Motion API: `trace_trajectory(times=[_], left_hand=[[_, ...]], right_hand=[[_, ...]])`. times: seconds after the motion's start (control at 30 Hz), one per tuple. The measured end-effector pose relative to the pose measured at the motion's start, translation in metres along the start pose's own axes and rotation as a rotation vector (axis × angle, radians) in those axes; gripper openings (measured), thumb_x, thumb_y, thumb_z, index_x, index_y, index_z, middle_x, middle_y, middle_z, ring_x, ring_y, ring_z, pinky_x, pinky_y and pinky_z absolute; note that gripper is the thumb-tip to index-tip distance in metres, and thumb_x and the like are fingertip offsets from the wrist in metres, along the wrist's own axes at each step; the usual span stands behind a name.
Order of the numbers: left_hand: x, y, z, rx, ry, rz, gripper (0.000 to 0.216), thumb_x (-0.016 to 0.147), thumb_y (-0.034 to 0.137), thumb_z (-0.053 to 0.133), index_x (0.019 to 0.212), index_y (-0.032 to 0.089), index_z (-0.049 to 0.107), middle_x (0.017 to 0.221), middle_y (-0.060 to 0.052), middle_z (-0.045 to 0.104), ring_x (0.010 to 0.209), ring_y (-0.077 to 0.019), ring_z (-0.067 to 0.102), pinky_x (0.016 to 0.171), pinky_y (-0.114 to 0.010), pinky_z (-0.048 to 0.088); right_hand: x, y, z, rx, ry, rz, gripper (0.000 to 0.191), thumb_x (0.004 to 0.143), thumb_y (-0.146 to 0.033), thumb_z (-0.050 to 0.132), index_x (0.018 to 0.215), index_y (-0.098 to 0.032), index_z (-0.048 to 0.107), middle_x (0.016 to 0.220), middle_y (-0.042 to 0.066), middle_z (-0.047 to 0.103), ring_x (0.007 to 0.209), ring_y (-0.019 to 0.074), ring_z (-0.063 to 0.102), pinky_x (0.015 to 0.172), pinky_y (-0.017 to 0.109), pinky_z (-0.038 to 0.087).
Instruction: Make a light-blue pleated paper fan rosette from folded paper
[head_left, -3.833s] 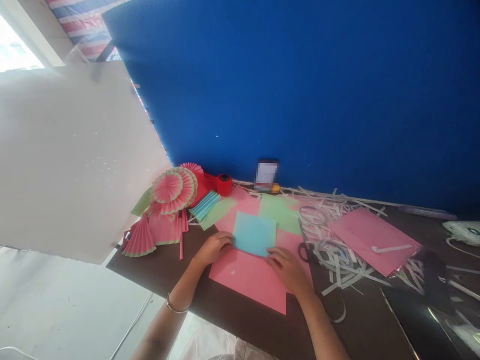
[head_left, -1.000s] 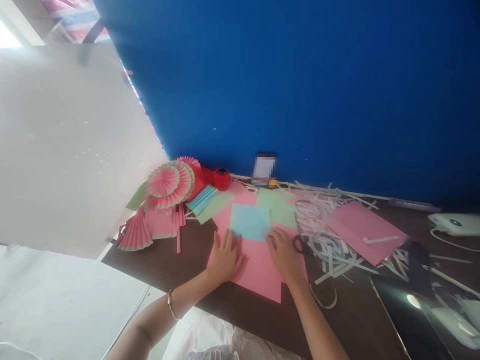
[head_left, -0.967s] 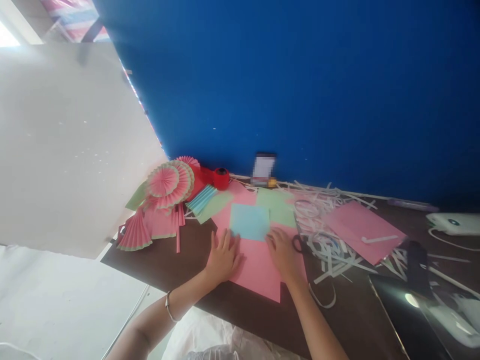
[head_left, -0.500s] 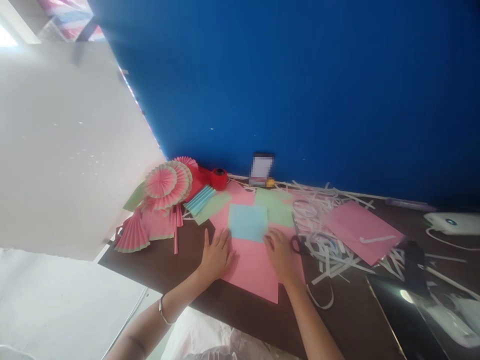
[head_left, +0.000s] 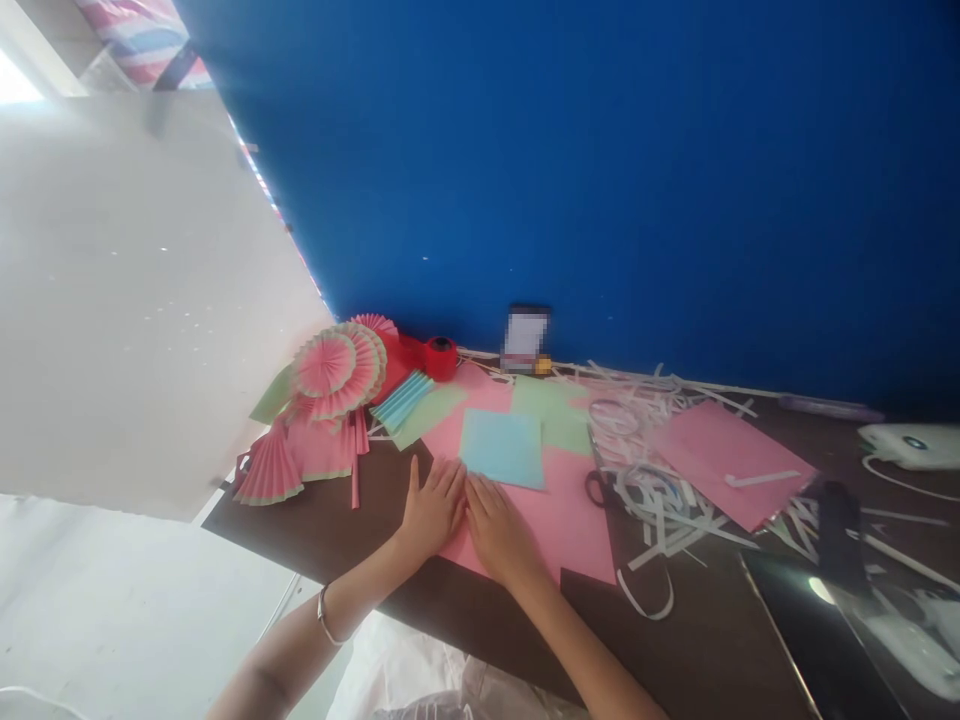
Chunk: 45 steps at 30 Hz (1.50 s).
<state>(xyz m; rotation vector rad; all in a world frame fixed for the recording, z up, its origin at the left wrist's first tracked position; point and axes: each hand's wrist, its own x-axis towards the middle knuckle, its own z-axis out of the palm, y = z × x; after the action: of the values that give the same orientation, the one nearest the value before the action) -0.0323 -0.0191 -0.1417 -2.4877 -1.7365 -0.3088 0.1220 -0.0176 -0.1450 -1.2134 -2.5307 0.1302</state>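
A light blue sheet of paper point(head_left: 504, 448) lies flat over pink paper point(head_left: 577, 520) on the dark table. My left hand point(head_left: 435, 510) rests with fingers extended and thumb apart, its fingertips near the blue sheet's lower left corner. Beside it, nearly touching, my right hand point(head_left: 496, 525) lies flat on the pink paper, fingertips at the same corner. Neither hand grips anything that I can see. Light green paper point(head_left: 566, 425) sits partly beneath the blue sheet. A pleated blue strip point(head_left: 403, 402) is up and left of my hands.
Pleated pink-and-green rosettes point(head_left: 326, 365) and a fan point(head_left: 270, 468) crowd the left end. A red tape dispenser point(head_left: 441, 357) stands behind. To the right are scissors point(head_left: 598, 488), white paper strips point(head_left: 660, 525), a pink packet point(head_left: 731, 465) and a dark tablet-like device point(head_left: 810, 625).
My right hand has moved left from the blue sheet's lower right corner to beside my left hand. The left hand stays nearly in place. The blue sheet looks slightly turned.
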Motion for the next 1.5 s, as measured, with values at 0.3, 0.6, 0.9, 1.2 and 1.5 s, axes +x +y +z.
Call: trace_trajectory(times=[0.3, 0.6, 0.9, 1.2, 1.5], left_hand=[[0.001, 0.0, -0.001, 0.008, -0.006, -0.014, 0.047, 0.09, 0.034, 0.03, 0.136, 0.024, 0.034, 0.137, -0.006, 0.042, 0.129, -0.0297, 0.032, 0.106, -0.06, 0.008], [0.0, 0.002, -0.002, -0.025, 0.001, -0.045, 0.048, 0.09, 0.032, 0.031, 0.137, 0.023, 0.032, 0.137, -0.003, 0.042, 0.129, -0.0303, 0.031, 0.106, -0.061, 0.005], [-0.001, 0.002, -0.001, -0.033, -0.005, -0.048, 0.048, 0.09, 0.033, 0.03, 0.137, 0.024, 0.031, 0.137, -0.003, 0.041, 0.129, -0.0304, 0.031, 0.106, -0.062, 0.004], [0.002, 0.002, -0.002, 0.028, -0.025, -0.042, 0.046, 0.089, 0.033, 0.031, 0.134, 0.023, 0.036, 0.135, -0.006, 0.045, 0.127, -0.0305, 0.034, 0.104, -0.062, 0.011], [0.036, -0.006, -0.009, 0.124, -0.085, 0.196, 0.024, 0.083, 0.005, 0.041, 0.091, 0.015, 0.061, 0.103, -0.01, 0.059, 0.103, -0.021, 0.052, 0.093, -0.041, 0.036]], right_hand=[[-0.007, -0.002, -0.008, -0.025, 0.038, 0.175, 0.045, 0.092, -0.032, 0.026, 0.133, -0.021, 0.039, 0.132, 0.009, 0.048, 0.122, 0.0253, 0.042, 0.102, 0.053, 0.02], [-0.017, 0.004, -0.006, -0.115, 0.084, 0.247, 0.048, 0.091, -0.038, 0.03, 0.131, -0.014, 0.04, 0.128, 0.017, 0.051, 0.116, 0.03, 0.046, 0.1, 0.056, 0.017], [-0.03, 0.012, -0.01, -0.127, 0.126, 0.338, 0.048, 0.089, -0.036, 0.034, 0.129, -0.01, 0.042, 0.123, 0.02, 0.054, 0.108, 0.031, 0.053, 0.099, 0.057, 0.015], [-0.047, 0.044, -0.026, -0.269, 0.18, 0.339, 0.033, 0.091, -0.028, 0.033, 0.113, -0.016, 0.055, 0.11, 0.014, 0.064, 0.105, 0.0262, 0.053, 0.097, 0.054, 0.019], [-0.021, 0.072, -0.045, -0.427, 0.088, -0.019, 0.022, 0.082, -0.005, 0.043, 0.093, -0.017, 0.059, 0.089, 0.006, 0.063, 0.088, 0.021, 0.052, 0.09, 0.04, 0.028]])
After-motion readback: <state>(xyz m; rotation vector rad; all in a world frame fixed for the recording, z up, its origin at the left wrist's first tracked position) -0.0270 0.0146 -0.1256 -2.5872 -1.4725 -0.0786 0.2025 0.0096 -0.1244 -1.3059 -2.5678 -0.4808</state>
